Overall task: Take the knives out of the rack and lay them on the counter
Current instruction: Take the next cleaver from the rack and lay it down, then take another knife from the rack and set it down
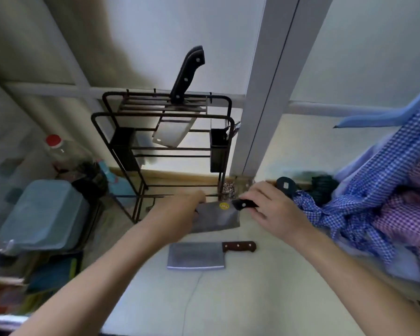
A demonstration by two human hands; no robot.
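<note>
A black wire rack (141,149) stands at the back of the counter. One black-handled cleaver (172,132) still hangs in its top slots, blade down. Low over the counter in front of the rack, a second cleaver with a yellow sticker (218,218) is held flat. My right hand (272,207) grips its black handle, and my left hand (180,212) steadies the far end of the blade. A third cleaver with a brown wooden handle (197,255) lies flat on the pale counter (240,299), just nearer to me.
Checked blue and pink cloth (374,209) hangs and piles at the right. A window post (264,93) rises behind the rack. At the left, below the counter edge, sit a blue-grey plastic tub (46,214) and a red-capped bottle (58,149).
</note>
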